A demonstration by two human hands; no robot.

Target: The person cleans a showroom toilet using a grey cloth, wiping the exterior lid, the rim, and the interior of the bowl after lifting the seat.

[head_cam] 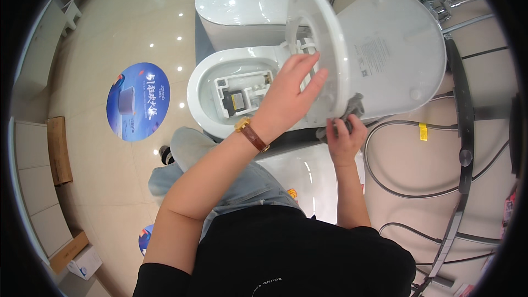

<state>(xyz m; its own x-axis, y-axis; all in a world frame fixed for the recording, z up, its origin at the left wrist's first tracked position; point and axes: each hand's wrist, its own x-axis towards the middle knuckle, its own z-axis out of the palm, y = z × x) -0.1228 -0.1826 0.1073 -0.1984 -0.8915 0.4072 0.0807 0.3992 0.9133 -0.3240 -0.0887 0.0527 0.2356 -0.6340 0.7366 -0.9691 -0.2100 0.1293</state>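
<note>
A white toilet bowl (196, 90) lies before me, with a white plastic housing with internal parts (243, 93) resting in its opening. The toilet seat ring (340, 57) is raised on edge, and behind it the translucent white lid (392, 57) is tipped back. My left hand (293, 93), with a watch on the wrist, reaches over the bowl to the inner side of the seat ring, fingers apart; whether the fingertips touch it is unclear. My right hand (346, 138) grips a grey cloth (355, 107) at the lower edge of the seat ring.
Another toilet with a closed lid (247, 0) stands just beyond the bowl. Flexible shower hoses (371, 165) and a dark rail (466, 152) are at the right. A glossy white fixture (301, 173) is close to my legs. A round blue floor sticker (138, 101) and a cardboard box (59, 150) lie left.
</note>
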